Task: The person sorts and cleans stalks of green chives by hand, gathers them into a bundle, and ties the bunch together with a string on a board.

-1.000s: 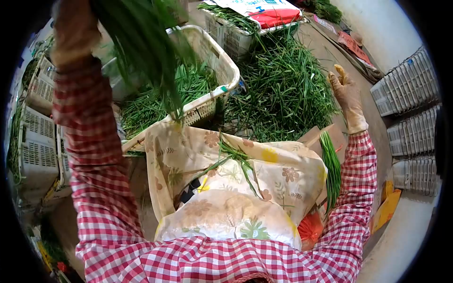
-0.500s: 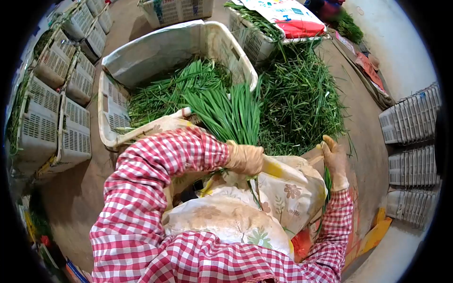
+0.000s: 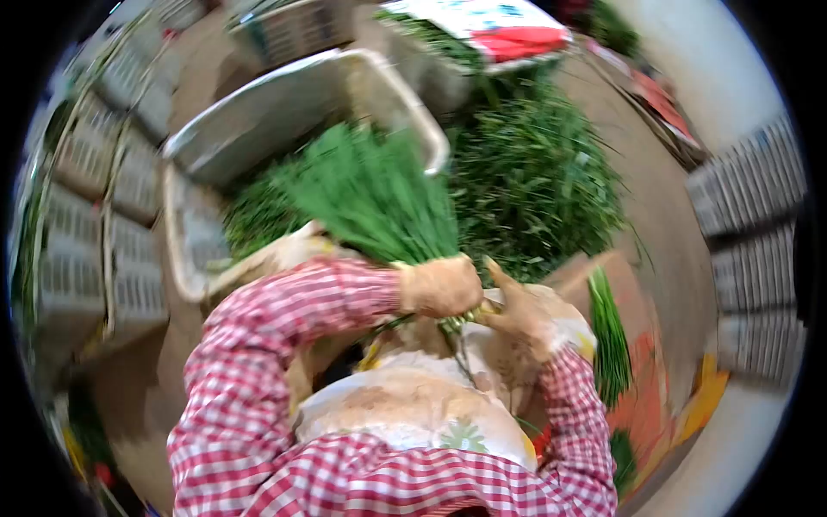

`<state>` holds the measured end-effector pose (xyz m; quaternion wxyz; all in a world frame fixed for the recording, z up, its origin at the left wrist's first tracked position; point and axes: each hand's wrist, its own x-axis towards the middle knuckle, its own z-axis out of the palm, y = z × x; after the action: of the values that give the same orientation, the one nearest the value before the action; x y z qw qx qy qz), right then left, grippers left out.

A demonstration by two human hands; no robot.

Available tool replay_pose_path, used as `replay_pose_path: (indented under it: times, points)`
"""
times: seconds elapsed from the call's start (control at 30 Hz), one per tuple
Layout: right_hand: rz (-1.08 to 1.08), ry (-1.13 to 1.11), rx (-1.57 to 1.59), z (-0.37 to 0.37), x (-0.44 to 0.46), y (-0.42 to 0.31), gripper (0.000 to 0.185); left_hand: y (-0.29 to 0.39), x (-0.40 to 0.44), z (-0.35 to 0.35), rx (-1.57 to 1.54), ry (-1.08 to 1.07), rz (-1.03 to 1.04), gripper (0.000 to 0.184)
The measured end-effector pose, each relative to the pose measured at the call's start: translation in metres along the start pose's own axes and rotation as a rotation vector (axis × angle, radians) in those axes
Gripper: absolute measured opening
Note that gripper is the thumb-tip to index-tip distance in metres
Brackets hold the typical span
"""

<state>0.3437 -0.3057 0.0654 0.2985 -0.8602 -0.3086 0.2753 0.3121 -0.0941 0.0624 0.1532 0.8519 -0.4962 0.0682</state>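
Observation:
Gloved and closed, my left hand (image 3: 441, 286) grips a bunch of long green leafy stems (image 3: 379, 194) near its lower end. The leaves fan up and to the left, over the rim of a large white crate (image 3: 185, 250). My right hand (image 3: 519, 317), also gloved, is beside my left hand at the stem ends, its thumb and fingers apart. Whether its fingertips touch the stems is blurred. Beneath both hands lies a flowered apron (image 3: 405, 396) over the lap. A smaller green bunch (image 3: 609, 340) lies to the right of my right arm.
A big heap of loose greens (image 3: 538, 181) lies beyond my hands. Behind it stands a crate (image 3: 431, 73) topped by a white and red bag (image 3: 508, 34). Crates (image 3: 138, 258) line the left side, and stacked baskets (image 3: 754, 254) stand at the right wall.
My left hand has come down from the upper left with the bunch to above the lap. My right hand has moved in from the right to meet it.

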Motion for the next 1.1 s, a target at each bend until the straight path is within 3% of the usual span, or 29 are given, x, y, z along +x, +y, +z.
replay_pose_path:
  times: [0.03,0.07,0.1,0.13,0.17,0.2,0.23,0.27,0.3,0.33,0.4,0.43,0.47,0.5,0.53,0.6,0.67,0.7,0.73,0.77,0.8,0.83,0.87,0.9,0.97,1.03,1.1]
  points:
    - [-0.176,0.112,0.111,-0.008,0.005,-0.027,0.093,-0.003,0.007,-0.023,-0.006,-0.001,0.095,0.021]
    - [-0.398,0.238,-0.069,-0.019,0.009,-0.046,0.093,-0.002,0.019,-0.05,0.143,0.132,0.038,0.019]
    - [-0.51,0.317,-0.047,-0.025,0.013,-0.067,0.095,0.002,0.026,-0.081,0.271,0.276,-0.037,0.022]
    - [-0.607,0.381,0.088,-0.034,0.02,-0.094,0.097,0.01,0.029,-0.117,0.249,0.34,-0.073,0.037]
    - [-0.686,0.401,0.356,-0.041,0.032,-0.117,0.099,0.019,0.032,-0.154,0.223,0.404,-0.107,0.055]
    - [-0.775,0.374,0.758,-0.045,0.043,-0.136,0.102,0.025,0.032,-0.181,0.176,0.402,-0.199,0.051]
    - [-0.891,0.364,1.072,-0.05,0.051,-0.15,0.104,0.023,0.025,-0.186,0.073,0.54,-0.317,0.044]
    - [-0.976,0.458,1.037,-0.056,0.053,-0.161,0.107,0.022,0.017,-0.192,-0.053,0.699,-0.42,0.038]
    - [-1.005,0.983,0.192,-0.067,0.06,-0.164,0.135,0.021,0.009,-0.197,-0.183,0.868,-0.497,0.033]
    - [-0.91,0.868,0.087,-0.078,0.053,-0.169,0.142,0.029,0.019,-0.211,-0.477,0.94,-0.384,0.033]
    - [-0.876,0.874,0.025,-0.087,0.05,-0.166,0.144,0.045,0.039,-0.237,-1.092,1.07,-0.111,0.033]
    - [-0.864,0.85,-0.015,-0.093,0.043,-0.163,0.145,0.034,0.035,-0.23,-1.107,1.055,-0.101,0.033]
    - [-0.791,1.08,-0.138,-0.094,0.032,-0.161,0.137,0.011,0.016,-0.22,-0.592,1.109,-0.284,0.038]
    - [-0.784,1.088,-0.142,-0.106,0.027,-0.158,0.137,0.004,0.017,-0.218,-0.33,1.108,-0.355,0.04]
    - [-0.947,1.015,-0.017,-0.125,0.024,-0.156,0.132,0.001,0.025,-0.217,-0.067,1.111,-0.435,0.043]
    - [-1.174,1.169,-0.056,-0.146,0.011,-0.151,0.117,-0.001,0.059,-0.217,-0.479,1.15,-0.161,0.039]
    - [-1.068,1.4,-0.262,-0.164,-0.012,-0.132,0.099,0.003,0.109,-0.219,-0.879,1.154,0.116,0.035]
    - [-0.587,1.133,-0.31,-0.173,-0.05,-0.129,0.093,0.007,0.132,-0.207,-1.023,1.177,0.1,0.035]
    - [-0.627,1.19,-0.374,-0.184,-0.065,-0.116,0.068,0.011,0.156,-0.195,-1.172,1.208,0.088,0.035]
    - [-0.527,1.195,-0.516,-0.191,-0.085,-0.1,0.064,0.015,0.18,-0.183,-1.319,1.247,0.078,0.035]
    - [-0.403,1.097,-0.512,-0.202,-0.109,-0.085,0.063,0.021,0.2,-0.174,-1.685,1.132,0.084,0.033]
    - [-0.295,1.021,-0.503,-0.21,-0.134,-0.069,0.065,0.03,0.217,-0.148,-1.774,0.94,0.076,0.034]
    - [-0.189,0.941,-0.496,-0.215,-0.155,-0.055,0.07,0.031,0.232,-0.134,-1.74,0.873,-0.082,0.04]
    - [0.018,0.889,-0.53,-0.216,-0.172,-0.04,0.069,0.017,0.227,-0.113,-1.759,0.723,-0.078,0.046]
    - [0.327,0.801,-0.619,-0.208,-0.203,0.002,0.069,0.008,0.204,-0.097,-1.607,0.638,-0.301,0.063]
    - [0.512,0.702,-0.752,-0.187,-0.22,0.056,0.069,-0.012,0.17,-0.094,-1.609,0.546,-0.44,0.069]
    - [0.689,0.511,-0.875,-0.166,-0.217,0.1,0.074,-0.04,0.125,-0.091,-1.666,0.489,-0.528,0.062]
